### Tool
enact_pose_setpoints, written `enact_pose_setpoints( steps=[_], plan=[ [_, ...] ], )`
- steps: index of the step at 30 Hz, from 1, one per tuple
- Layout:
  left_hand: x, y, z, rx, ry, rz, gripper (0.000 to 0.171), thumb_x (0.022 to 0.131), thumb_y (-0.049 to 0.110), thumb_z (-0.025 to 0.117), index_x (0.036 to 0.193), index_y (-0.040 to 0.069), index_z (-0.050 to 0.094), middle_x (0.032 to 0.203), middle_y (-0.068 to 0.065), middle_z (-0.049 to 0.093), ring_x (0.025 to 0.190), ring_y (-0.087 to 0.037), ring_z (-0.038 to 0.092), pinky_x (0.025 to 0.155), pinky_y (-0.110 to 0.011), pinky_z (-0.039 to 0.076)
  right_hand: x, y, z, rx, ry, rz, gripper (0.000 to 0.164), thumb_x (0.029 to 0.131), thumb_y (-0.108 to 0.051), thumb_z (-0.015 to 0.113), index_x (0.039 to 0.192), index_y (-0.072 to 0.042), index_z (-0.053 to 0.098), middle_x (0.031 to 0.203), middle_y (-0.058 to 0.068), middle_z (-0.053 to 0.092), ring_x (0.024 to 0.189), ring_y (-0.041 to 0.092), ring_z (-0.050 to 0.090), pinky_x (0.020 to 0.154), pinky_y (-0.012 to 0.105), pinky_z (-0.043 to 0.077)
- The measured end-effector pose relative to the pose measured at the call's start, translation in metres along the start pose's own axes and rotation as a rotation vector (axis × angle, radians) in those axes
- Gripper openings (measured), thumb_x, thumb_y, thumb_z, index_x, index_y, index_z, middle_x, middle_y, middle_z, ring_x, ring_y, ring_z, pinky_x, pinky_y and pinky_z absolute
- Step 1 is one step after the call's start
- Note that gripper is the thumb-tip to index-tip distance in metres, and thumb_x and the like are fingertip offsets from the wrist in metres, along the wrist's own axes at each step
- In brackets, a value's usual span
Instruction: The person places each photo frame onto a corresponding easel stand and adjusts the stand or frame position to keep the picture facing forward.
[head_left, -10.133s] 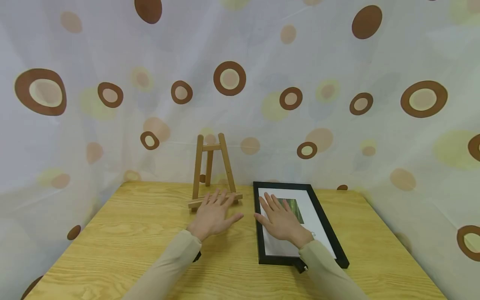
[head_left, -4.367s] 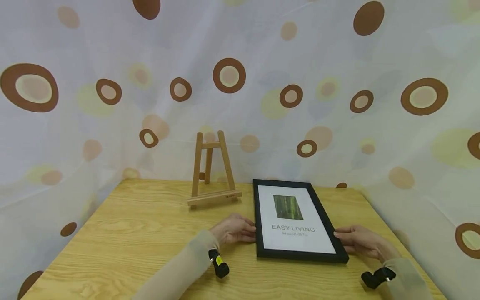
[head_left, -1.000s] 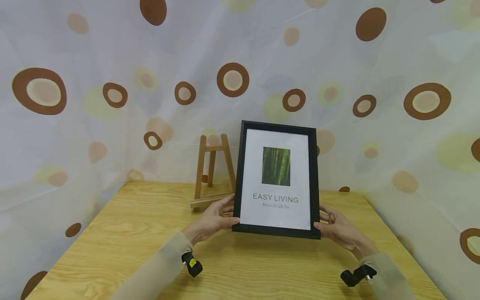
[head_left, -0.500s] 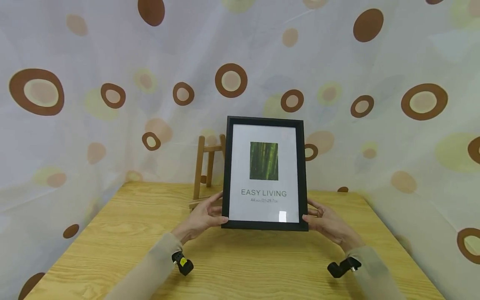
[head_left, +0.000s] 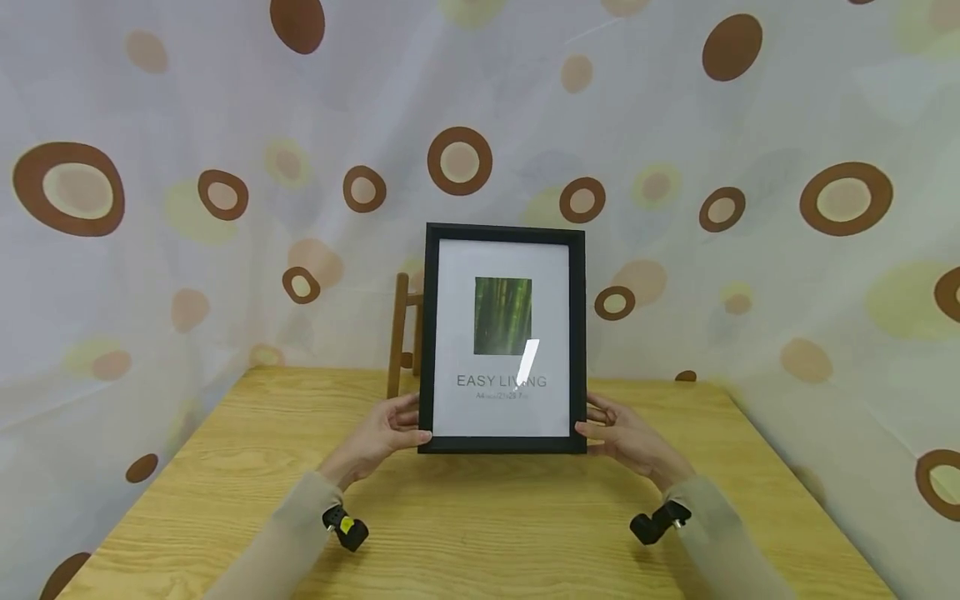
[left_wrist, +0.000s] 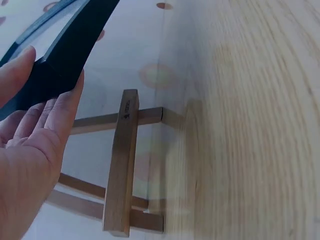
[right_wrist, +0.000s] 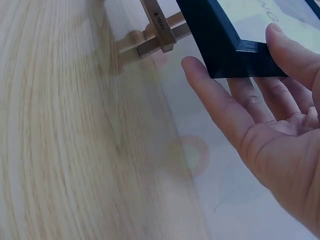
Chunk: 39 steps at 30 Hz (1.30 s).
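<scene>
Both hands hold a black picture frame (head_left: 453, 333) up off the table, nearly upright and leaning back a little. Under its glass is a white sheet with a green forest picture and "EASY LIVING" lettering. My left hand (head_left: 375, 440) grips the lower left corner, thumb on the front and fingers behind. At the lower right corner my right hand (head_left: 630, 437) pinches the frame the same way. Behind the frame stands a wooden easel (head_left: 397, 333), mostly hidden in the head view. The left wrist view shows its ledge (left_wrist: 121, 160) and feet, below the raised frame.
A light wood-grain table (head_left: 480, 533) spreads under the hands. A pale curtain (head_left: 660, 100) with brown and yellow circles hangs behind it and along both sides. Each wrist wears a small black camera (head_left: 347, 527). A bright reflection crosses the frame's glass.
Earlier the frame lay flat on the table under open hands. Gripped at its sides, it was then lifted and tilted upright. Over the last second it moved left, covering most of the easel.
</scene>
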<state>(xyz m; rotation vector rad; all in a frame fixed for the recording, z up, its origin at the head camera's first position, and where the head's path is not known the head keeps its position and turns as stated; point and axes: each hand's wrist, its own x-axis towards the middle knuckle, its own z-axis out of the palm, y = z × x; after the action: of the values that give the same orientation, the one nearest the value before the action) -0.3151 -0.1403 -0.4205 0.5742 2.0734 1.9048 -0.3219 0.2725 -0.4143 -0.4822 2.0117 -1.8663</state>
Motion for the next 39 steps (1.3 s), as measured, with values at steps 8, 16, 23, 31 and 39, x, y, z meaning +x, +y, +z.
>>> enact_pose_setpoints(
  steps=[8, 16, 23, 31, 39],
  plan=[
    [-0.008, -0.002, -0.015, 0.052, 0.069, -0.018, 0.083, 0.089, 0.012, 0.073, 0.153, -0.003, 0.023, 0.146, -0.030, 0.042, 0.132, -0.039, 0.047, 0.106, -0.046, 0.047, 0.019, -0.002, 0.014, 0.060, -0.003, -0.010, 0.078, 0.098, -0.005, 0.058, 0.157, -0.004, 0.008, 0.157, 0.029, 0.023, 0.115, 0.020, 0.063, 0.094, 0.061, 0.050],
    [-0.010, -0.011, -0.029, 0.033, 0.068, 0.001, 0.080, 0.090, 0.009, 0.070, 0.153, -0.004, 0.022, 0.144, -0.031, 0.044, 0.127, -0.034, 0.052, 0.099, -0.039, 0.051, 0.031, -0.006, 0.026, 0.036, 0.025, 0.004, 0.078, 0.097, -0.009, 0.061, 0.157, -0.005, 0.011, 0.156, 0.030, 0.026, 0.116, 0.024, 0.062, 0.098, 0.063, 0.046],
    [-0.009, -0.009, -0.039, 0.004, 0.081, 0.011, 0.081, 0.090, 0.008, 0.069, 0.154, -0.003, 0.020, 0.140, -0.032, 0.048, 0.122, -0.026, 0.056, 0.093, -0.032, 0.054, 0.045, -0.012, 0.032, 0.046, 0.049, -0.004, 0.073, 0.096, -0.004, 0.061, 0.156, -0.005, 0.019, 0.151, 0.030, 0.035, 0.112, 0.024, 0.064, 0.098, 0.064, 0.045],
    [-0.007, -0.001, -0.044, 0.031, 0.109, -0.019, 0.082, 0.090, 0.010, 0.070, 0.155, 0.000, 0.020, 0.148, -0.032, 0.039, 0.135, -0.041, 0.043, 0.099, -0.041, 0.052, 0.054, -0.010, 0.030, 0.024, 0.002, -0.053, 0.081, 0.093, 0.004, 0.061, 0.157, -0.008, 0.014, 0.152, 0.029, 0.033, 0.119, 0.029, 0.059, 0.100, 0.064, 0.042],
    [-0.006, 0.000, -0.054, 0.042, 0.132, -0.001, 0.081, 0.091, 0.011, 0.069, 0.156, 0.002, 0.019, 0.148, -0.031, 0.039, 0.133, -0.038, 0.044, 0.099, -0.038, 0.052, 0.066, -0.016, 0.035, -0.012, 0.025, -0.041, 0.080, 0.092, -0.001, 0.065, 0.157, -0.014, 0.020, 0.155, 0.022, 0.033, 0.130, 0.034, 0.050, 0.102, 0.054, 0.047]
  ],
)
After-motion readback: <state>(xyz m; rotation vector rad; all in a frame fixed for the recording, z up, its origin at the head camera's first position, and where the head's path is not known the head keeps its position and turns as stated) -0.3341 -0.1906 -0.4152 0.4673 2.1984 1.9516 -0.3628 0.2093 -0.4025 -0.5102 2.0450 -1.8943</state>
